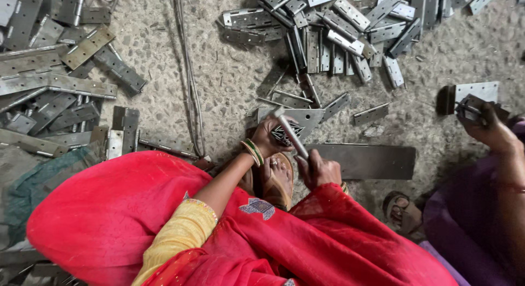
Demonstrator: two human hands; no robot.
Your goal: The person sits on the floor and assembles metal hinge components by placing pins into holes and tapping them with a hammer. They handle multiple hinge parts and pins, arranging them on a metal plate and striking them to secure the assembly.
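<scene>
Metal rod sits slanted over a hinge lying flat on the stone floor, right in front of the person's sandalled foot. Right hand is closed around the rod's lower end; left hand has fingers curled shut on the hinge edge, touching the rod near its upper part. Bangles on left wrist. To do this well, judging by the grip: keep the hinge pinned flat with the left hand, keep the rod lined up with the hinge knuckle, fingers clear of the rod tip, foot back from the plate. A dark flat steel plate lies just beside the right hand, touching nothing held. Loose pins lie just beyond the hinge; a big heap of hinges further out, another pile of longer hinges far left, a wire running between. At right, another person's hand holds a separate hinge, well apart. Red cloth covers the lap.
</scene>
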